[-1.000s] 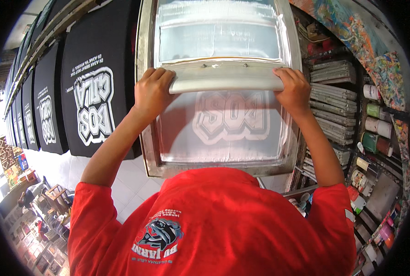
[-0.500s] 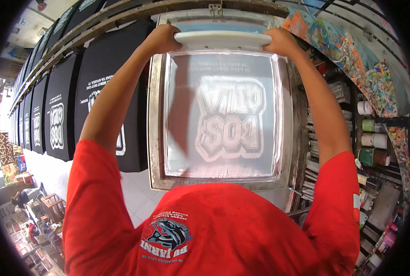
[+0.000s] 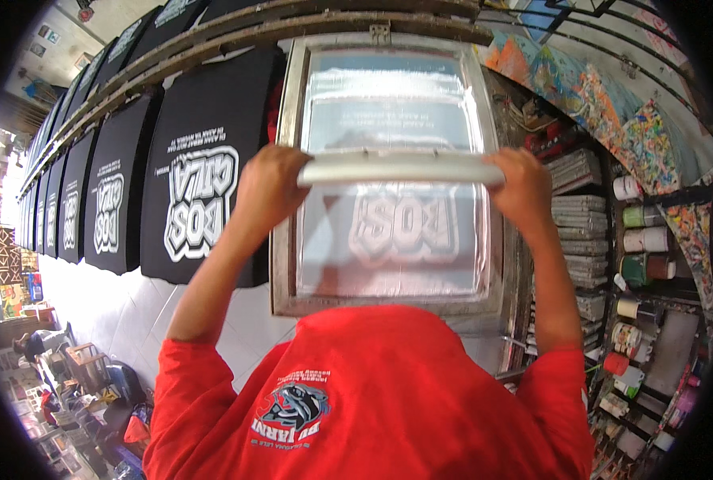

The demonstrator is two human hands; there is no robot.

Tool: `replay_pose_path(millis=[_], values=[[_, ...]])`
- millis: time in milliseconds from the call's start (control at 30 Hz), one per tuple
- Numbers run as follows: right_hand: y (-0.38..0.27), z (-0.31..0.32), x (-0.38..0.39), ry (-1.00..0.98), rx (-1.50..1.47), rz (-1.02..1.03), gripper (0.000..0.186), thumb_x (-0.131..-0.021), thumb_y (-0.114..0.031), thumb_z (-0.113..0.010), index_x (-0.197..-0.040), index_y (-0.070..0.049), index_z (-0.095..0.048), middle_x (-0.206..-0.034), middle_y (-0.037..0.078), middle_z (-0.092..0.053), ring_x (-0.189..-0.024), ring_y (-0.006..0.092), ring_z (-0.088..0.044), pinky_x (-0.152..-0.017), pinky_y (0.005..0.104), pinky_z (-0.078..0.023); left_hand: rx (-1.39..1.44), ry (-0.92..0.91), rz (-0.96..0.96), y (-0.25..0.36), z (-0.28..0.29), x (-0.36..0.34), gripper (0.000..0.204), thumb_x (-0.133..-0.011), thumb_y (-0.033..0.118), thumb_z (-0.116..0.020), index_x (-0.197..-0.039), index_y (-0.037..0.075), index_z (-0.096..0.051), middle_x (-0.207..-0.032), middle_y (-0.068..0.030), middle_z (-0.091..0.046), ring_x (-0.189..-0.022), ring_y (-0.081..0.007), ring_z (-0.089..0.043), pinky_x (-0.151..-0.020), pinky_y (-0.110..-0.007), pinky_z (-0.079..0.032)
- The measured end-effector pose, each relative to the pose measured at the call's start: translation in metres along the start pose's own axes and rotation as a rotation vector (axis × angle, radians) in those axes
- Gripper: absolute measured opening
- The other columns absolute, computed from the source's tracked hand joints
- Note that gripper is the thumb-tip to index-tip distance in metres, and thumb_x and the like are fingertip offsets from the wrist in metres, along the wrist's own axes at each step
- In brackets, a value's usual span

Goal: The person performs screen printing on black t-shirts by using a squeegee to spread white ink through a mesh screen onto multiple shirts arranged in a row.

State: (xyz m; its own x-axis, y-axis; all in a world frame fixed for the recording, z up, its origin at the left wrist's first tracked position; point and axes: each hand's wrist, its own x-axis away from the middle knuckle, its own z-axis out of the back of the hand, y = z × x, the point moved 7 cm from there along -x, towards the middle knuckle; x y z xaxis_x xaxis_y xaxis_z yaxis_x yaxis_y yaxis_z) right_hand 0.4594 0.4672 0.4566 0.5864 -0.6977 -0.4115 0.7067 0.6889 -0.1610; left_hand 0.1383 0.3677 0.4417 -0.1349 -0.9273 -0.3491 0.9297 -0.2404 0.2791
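On the left, black shirts [image 3: 212, 104] with white lettering hang in a row, the nearest just beside the screen frame [image 3: 285, 264]; an elbow swung wide could brush its print and smear it if that is wet. The left hand [image 3: 272, 182] clasps the left end of the squeegee [image 3: 400, 170], fingers curled over it and bunched together. The squeegee lies crosswise over the mesh [image 3: 324, 248], about midway along the frame, above the stencilled lettering. If one wrist bears down harder than the other, the bar could tilt and leave an uneven streak; a jolt to the frame could shift it and blur the edges. The right hand [image 3: 524, 182] closes round the other end, its fingers side by side; a slippery grip there could let the bar twist. Farther right, a stack of pale slats [image 3: 576, 248] and a shelf of cans [image 3: 644, 240] stand near that forearm. Hidden are the left thumb, the blade's contact with the mesh, whatever lies under the frame, and part of its near rail, behind the red shirt [image 3: 372, 400]. Glare washes out the far mesh, and the shelf's outer end blurs into the dark rim.
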Motion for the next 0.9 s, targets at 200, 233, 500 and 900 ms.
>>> replay_pose_path(millis=[200, 233, 500, 900], values=[[-0.061, -0.006, 0.159, -0.196, -0.056, -0.134, 0.04, -0.061, 0.0, -0.069, -0.1, -0.009, -0.069, -0.101, 0.005, -0.068, -0.095, 0.0285, -0.062, -0.079, 0.0399, -0.051, 0.088, -0.074, 0.023, 0.07, -0.019, 0.14, 0.04, -0.056, 0.003, -0.076, -0.094, 0.007, -0.065, -0.092, -0.0068, -0.066, -0.089, -0.0268, -0.063, -0.076, -0.039, -0.054], [-0.067, -0.009, 0.174, -0.18, -0.059, -0.126, 0.041, -0.059, 0.001, -0.07, -0.099, -0.009, -0.069, -0.1, 0.005, -0.069, -0.094, 0.0282, -0.062, -0.079, 0.0394, -0.052, 0.112, -0.087, 0.041, 0.076, -0.024, 0.157, 0.038, -0.058, 0.002, -0.073, -0.095, 0.005, -0.065, -0.094, -0.0069, -0.066, -0.092, -0.0268, -0.062, -0.078, -0.038, -0.054], [-0.082, -0.032, 0.231, -0.008, -0.051, -0.115, 0.042, -0.06, 0.004, -0.066, -0.1, -0.006, -0.068, -0.099, 0.006, -0.068, -0.093, 0.0283, -0.062, -0.079, 0.0401, -0.051, 0.091, -0.058, 0.072, 0.087, -0.052, 0.208, 0.034, -0.065, 0.009, -0.073, -0.098, 0.006, -0.066, -0.1, -0.0071, -0.066, -0.096, -0.0283, -0.062, -0.085, -0.038, -0.053], [-0.075, -0.029, 0.246, -0.079, -0.237, -0.125, 0.058, -0.073, -0.045, -0.078, -0.113, -0.005, -0.065, -0.119, 0.014, -0.062, -0.11, 0.0343, -0.057, -0.093, 0.0449, -0.047, 0.222, -0.1, 0.127, 0.084, -0.046, 0.219, 0.052, -0.069, 0.034, -0.081, -0.108, 0.005, -0.064, -0.108, -0.0115, -0.062, -0.102, -0.0317, -0.058, -0.082, -0.041, -0.052]])
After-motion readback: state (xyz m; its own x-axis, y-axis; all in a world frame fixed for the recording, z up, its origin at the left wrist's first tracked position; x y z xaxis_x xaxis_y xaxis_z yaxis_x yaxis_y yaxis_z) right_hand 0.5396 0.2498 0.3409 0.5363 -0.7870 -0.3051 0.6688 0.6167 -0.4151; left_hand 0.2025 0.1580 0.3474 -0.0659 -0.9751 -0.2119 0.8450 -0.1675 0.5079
